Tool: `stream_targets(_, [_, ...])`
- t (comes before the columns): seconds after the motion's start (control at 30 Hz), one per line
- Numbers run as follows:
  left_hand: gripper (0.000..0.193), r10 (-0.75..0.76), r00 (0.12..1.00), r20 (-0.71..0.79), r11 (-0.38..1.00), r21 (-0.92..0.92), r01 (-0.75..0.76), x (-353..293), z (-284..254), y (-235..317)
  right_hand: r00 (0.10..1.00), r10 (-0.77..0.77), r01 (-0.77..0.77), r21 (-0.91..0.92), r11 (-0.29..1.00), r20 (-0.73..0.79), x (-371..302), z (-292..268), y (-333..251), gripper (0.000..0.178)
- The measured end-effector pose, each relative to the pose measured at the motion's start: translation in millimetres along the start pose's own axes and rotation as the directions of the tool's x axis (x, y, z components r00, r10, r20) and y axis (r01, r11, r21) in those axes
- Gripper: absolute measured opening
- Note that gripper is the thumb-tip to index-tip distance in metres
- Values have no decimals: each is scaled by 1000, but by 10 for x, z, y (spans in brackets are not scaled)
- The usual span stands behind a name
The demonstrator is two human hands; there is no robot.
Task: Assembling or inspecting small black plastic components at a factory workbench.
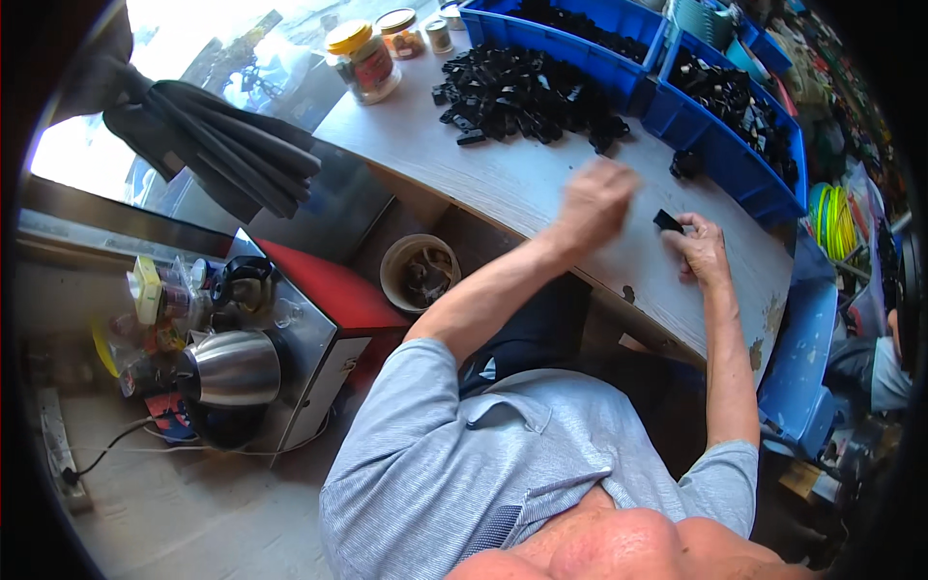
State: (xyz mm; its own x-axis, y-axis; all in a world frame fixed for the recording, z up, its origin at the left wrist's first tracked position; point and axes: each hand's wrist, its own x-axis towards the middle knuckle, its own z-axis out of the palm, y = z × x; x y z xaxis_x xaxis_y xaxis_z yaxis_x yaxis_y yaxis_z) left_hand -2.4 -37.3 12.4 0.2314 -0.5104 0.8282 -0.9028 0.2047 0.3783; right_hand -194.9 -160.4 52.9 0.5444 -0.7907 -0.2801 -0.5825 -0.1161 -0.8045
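Over a pale bench (512, 174), as the head view shows, the right hand (706, 256) pinches a small black piece (666, 220) between its thumb and fingers. The piece sticks out from the tips of that grip, above the bench top. The left hand (599, 201) is near it, but the two hands are apart. It is blurry and looks curled, so I cannot tell if its grip is open or closed. A lone black part (685, 165) lies on the bench, near the right hand. Past the hands sits a big heap of black parts (522, 92). Two blue bins (720, 155) with more black bits stand beside it. A jar with a yellow lid (365, 66) stands left of the heap.
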Motion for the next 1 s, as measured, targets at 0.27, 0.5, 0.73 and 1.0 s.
stream_targets(0.27, [25,-408,913,-5,660,689,299,-200,-1277,-1083,998,46,-35,277,960,-31,-77,-112,73,52])
stream_targets(0.5, [27,-282,947,153,843,511,168,-257,-1064,-849,978,143,-52,493,869,-149,-20,-521,399,42])
stream_targets(0.73, [38,-268,898,349,940,297,165,-78,-643,-450,757,391,19,616,787,-523,129,-1121,665,38])
stream_targets(1.0, [43,-242,869,432,966,194,172,1,-533,-421,920,157,28,461,887,-358,300,-702,268,63])
